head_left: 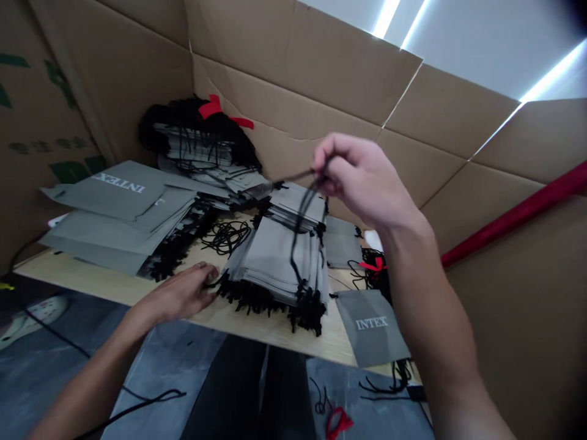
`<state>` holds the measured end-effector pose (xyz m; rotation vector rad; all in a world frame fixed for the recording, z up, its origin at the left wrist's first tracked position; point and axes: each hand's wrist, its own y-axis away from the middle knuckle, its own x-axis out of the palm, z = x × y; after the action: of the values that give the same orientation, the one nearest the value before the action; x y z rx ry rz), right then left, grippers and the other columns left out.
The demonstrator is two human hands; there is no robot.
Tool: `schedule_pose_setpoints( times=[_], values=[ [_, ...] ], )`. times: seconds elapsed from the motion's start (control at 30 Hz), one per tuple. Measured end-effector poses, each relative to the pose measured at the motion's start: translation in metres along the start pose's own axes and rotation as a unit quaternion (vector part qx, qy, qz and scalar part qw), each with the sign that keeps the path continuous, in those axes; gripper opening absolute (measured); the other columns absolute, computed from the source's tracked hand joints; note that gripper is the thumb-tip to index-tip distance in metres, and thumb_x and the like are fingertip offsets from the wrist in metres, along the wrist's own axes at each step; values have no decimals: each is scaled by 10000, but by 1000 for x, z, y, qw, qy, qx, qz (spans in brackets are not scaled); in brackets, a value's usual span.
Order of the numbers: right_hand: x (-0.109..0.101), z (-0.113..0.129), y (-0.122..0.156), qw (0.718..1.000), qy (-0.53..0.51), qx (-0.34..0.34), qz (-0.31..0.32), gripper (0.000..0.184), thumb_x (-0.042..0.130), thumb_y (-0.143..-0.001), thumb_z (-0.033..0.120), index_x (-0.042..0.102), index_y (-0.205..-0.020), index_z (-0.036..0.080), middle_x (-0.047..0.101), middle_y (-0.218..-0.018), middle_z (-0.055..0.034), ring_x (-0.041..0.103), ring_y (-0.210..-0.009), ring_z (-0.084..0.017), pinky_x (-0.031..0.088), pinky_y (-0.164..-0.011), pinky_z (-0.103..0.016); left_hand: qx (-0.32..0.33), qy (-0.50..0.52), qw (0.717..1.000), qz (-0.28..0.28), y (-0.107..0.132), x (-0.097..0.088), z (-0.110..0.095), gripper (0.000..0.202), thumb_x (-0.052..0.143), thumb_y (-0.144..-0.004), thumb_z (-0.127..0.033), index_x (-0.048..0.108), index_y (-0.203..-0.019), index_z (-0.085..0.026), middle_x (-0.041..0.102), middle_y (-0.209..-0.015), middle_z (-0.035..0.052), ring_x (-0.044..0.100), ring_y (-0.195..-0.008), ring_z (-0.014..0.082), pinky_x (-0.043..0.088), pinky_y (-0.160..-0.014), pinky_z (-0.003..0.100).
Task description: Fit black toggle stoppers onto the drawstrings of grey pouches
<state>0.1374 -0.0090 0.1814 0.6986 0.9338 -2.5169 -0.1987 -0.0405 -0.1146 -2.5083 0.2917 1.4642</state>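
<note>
Raised above the table, my right hand (351,171) pinches a thin black cord (300,214), which hangs in a loop in front of a stack of small grey drawstring bags (275,253). Part of the cord stretches left from the fingers. Knotted black cord ends (270,302) crowd the near edge of that stack. Low at the stack's left corner, my left hand (195,290) has its fingers curled together around a short black cord end; its fingertips are partly hidden.
Larger grey INTEX bags (119,189) lie at left. Behind them sits a pile with a black cord bundle (174,116). Loose cords (224,237) lie mid-table. One INTEX bag (373,330) rests at the right edge. Cardboard walls (293,73) enclose the wooden table (87,275).
</note>
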Motion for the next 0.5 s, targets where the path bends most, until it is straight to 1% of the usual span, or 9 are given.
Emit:
schedule_pose_setpoints(
  times=[0.1, 0.17, 0.23, 0.27, 0.33, 0.37, 0.4, 0.43, 0.5],
  values=[
    [32, -11, -68, 999, -4, -11, -42, 268, 400, -1083, 50, 645, -987, 101, 531, -782, 78, 584, -691, -22, 455, -778, -256, 17, -6, 999, 27, -3, 3, 4, 153, 669, -882, -384, 661, -959, -253, 750, -988, 76, 690, -854, 266, 507, -768, 358],
    [51, -25, -104, 997, 18, -27, -75, 315, 346, -1095, 90, 648, -1006, 67, 566, -856, 70, 673, -803, -44, 479, -879, -311, 12, -14, 999, 36, -12, 5, 8, 59, 644, -911, -305, 643, -901, -246, 726, -906, 56, 659, -807, 241, 478, -739, 345],
    [67, -43, -125, 994, 70, -41, -74, 441, 204, -1087, 109, 636, -1076, 21, 604, -958, 42, 726, -971, -79, 474, -964, -347, 2, -26, 999, 47, -23, 5, 13, 80, 670, -954, -270, 657, -891, -224, 707, -873, 36, 649, -802, 211, 499, -759, 328],
    [73, -52, -128, 992, 106, -62, -37, 453, 194, -1064, 103, 634, -1116, 5, 633, -1046, 20, 726, -1078, -88, 460, -1021, -334, -7, -36, 998, 52, -28, 3, 16, 120, 697, -990, -290, 672, -907, -206, 703, -879, 29, 652, -808, 198, 524, -778, 326],
    [83, -69, -122, 984, 150, -91, 39, 278, 504, -967, 38, 675, -1180, 93, 750, -1201, -47, 720, -1180, -171, 504, -1091, -306, -30, -58, 996, 64, -39, -1, 20, 216, 735, -1050, -376, 707, -992, -170, 714, -935, 28, 681, -846, 184, 589, -821, 344],
    [86, -75, -113, 981, 159, -89, 67, 373, 590, -880, -18, 679, -1219, 111, 770, -1281, -86, 713, -1212, -207, 519, -1110, -318, -39, -68, 994, 72, -43, -4, 21, 263, 743, -1065, -419, 721, -1046, -158, 726, -981, 34, 702, -878, 186, 619, -841, 360],
    [87, -81, -101, 976, 172, -81, 102, 486, 603, -837, -54, 666, -1286, 119, 759, -1376, -121, 699, -1263, -236, 521, -1142, -348, -45, -76, 993, 82, -48, -8, 21, 294, 745, -1072, -442, 730, -1099, -150, 740, -1034, 44, 723, -921, 195, 641, -865, 378],
    [87, -85, -89, 975, 176, -69, 119, 525, 591, -836, -64, 660, -1324, 118, 744, -1428, -142, 688, -1297, -254, 516, -1169, -380, -48, -82, 991, 93, -52, -11, 21, 305, 747, -1075, -447, 736, -1141, -149, 751, -1087, 56, 739, -966, 206, 656, -890, 392],
    [82, -89, -63, 975, 183, -38, 117, 424, 560, -893, -28, 699, -1265, 118, 773, -1357, -141, 703, -1249, -269, 532, -1146, -424, -53, -90, 988, 115, -59, -18, 19, 314, 749, -1076, -433, 737, -1210, -149, 758, -1169, 75, 752, -1028, 224, 671, -921, 413]
  ],
)
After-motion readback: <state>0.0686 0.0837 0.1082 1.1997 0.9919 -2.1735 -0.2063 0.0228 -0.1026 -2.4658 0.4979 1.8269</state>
